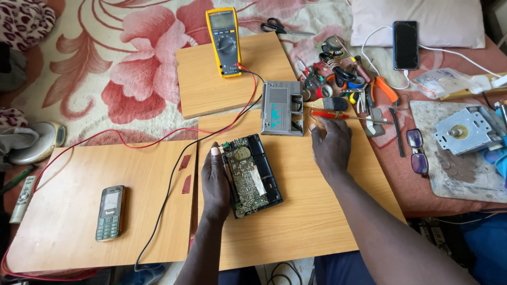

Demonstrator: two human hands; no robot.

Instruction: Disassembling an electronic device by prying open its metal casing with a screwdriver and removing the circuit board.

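Note:
My left hand (215, 182) lies flat against the left side of an opened small radio (252, 174), whose green circuit board faces up in its black case. My right hand (331, 145) rests palm down on the wooden board (311, 211), fingers spread, fingertips close to a red-handled screwdriver (338, 115). It holds nothing. The radio's grey front cover (282, 107) lies just beyond the radio. A yellow multimeter (224, 42) sits on a farther board, its red and black leads (174, 158) trailing toward me.
A grey keypad phone (110, 212) lies on the left board. Pliers, tape and loose tools (348, 79) are heaped at the right, with scissors (280, 27), glasses (417, 150), a charging smartphone (405, 45) and a metal motor (465, 132) on a worn board.

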